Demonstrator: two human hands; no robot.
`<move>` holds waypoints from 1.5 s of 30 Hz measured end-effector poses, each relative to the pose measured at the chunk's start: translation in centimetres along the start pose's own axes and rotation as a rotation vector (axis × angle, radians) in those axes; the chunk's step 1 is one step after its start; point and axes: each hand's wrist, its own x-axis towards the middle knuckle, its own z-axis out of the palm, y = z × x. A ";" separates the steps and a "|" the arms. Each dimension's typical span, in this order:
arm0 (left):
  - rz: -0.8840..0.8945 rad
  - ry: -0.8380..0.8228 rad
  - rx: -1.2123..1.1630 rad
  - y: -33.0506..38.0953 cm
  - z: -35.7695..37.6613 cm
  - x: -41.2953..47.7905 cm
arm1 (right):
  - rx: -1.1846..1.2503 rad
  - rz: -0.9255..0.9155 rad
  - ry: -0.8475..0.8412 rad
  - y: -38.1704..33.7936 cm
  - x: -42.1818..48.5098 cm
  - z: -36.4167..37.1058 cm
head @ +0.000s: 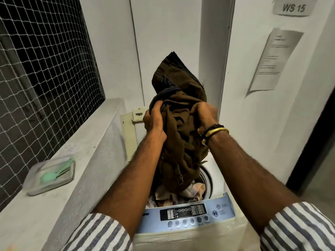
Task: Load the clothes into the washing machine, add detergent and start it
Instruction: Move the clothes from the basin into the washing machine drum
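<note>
**Over the washer drum: garment held**

Above the washer (183, 214), left hand (154, 118) and right hand (204, 113) grip a brown garment (181, 133); its lower end touches pale clothes (174, 194) in the drum. Left, a ledge (87, 160) carries a clear box (49, 175) containing a green scoop (52, 173).

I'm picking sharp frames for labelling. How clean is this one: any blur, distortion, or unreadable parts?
Head view: wide-angle bending bows the walls and window netting; the lidded container on the ledge is smeared; the wall notice is unreadable; the brown garment, both hands and control panel are fairly sharp.
</note>
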 end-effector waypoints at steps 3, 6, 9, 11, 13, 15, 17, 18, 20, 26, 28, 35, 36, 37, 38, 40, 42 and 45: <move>-0.039 0.034 0.026 -2.6 -0.9 1.6 | -0.015 0.046 -0.027 2.9 2.0 0.1; -0.055 0.063 0.032 -5.5 -1.7 2.6 | -0.046 0.103 -0.054 5.8 3.6 -0.2; -0.091 0.090 0.050 -8.6 -2.4 3.4 | -0.078 0.158 -0.078 9.1 5.4 -0.7; -0.114 0.085 0.087 -10.2 -3.0 3.4 | -0.086 0.185 -0.093 11.5 6.2 -1.1; -0.124 0.097 0.128 -11.7 -3.3 3.6 | -0.100 0.237 -0.124 14.0 7.5 -1.5; -0.143 0.116 0.151 -13.1 -3.9 3.8 | -0.150 0.282 -0.159 16.7 8.5 -2.0; -0.182 0.131 0.194 -14.6 -4.6 3.9 | -0.201 0.288 -0.205 19.0 9.0 -2.4; -0.197 0.144 0.227 -15.4 -4.9 4.0 | -0.235 0.281 -0.229 20.0 9.2 -2.6; -0.245 0.173 0.305 -17.7 -5.9 4.4 | -0.303 0.255 -0.277 21.6 8.9 -3.3; -0.275 0.206 0.535 -22.6 -7.7 4.6 | -0.475 0.155 -0.340 24.6 9.3 -4.5; -0.152 0.215 0.633 -21.7 -7.0 3.5 | -0.552 0.126 -0.356 24.8 9.8 -4.2; 0.445 -0.316 1.466 -23.3 -9.6 3.8 | -0.715 -0.215 -0.349 26.7 11.1 -1.3; 0.427 -0.384 1.552 -23.7 -10.2 4.2 | -0.744 -0.261 -0.365 27.2 11.1 -0.9; 0.395 -0.435 1.614 -24.1 -10.9 4.7 | -0.804 -0.291 -0.391 27.8 11.2 -0.4; 0.355 -0.479 1.664 -24.5 -11.7 5.3 | -0.870 -0.308 -0.430 28.6 11.3 0.0; 0.284 -0.569 1.757 -25.7 -13.4 6.7 | -1.001 -0.309 -0.528 30.2 11.4 0.8; 0.217 -0.668 1.824 -26.6 -14.8 7.8 | -1.120 -0.263 -0.620 31.4 11.3 1.3; 0.113 -0.749 1.819 -27.8 -15.8 9.0 | -1.205 -0.143 -0.724 32.7 10.7 1.9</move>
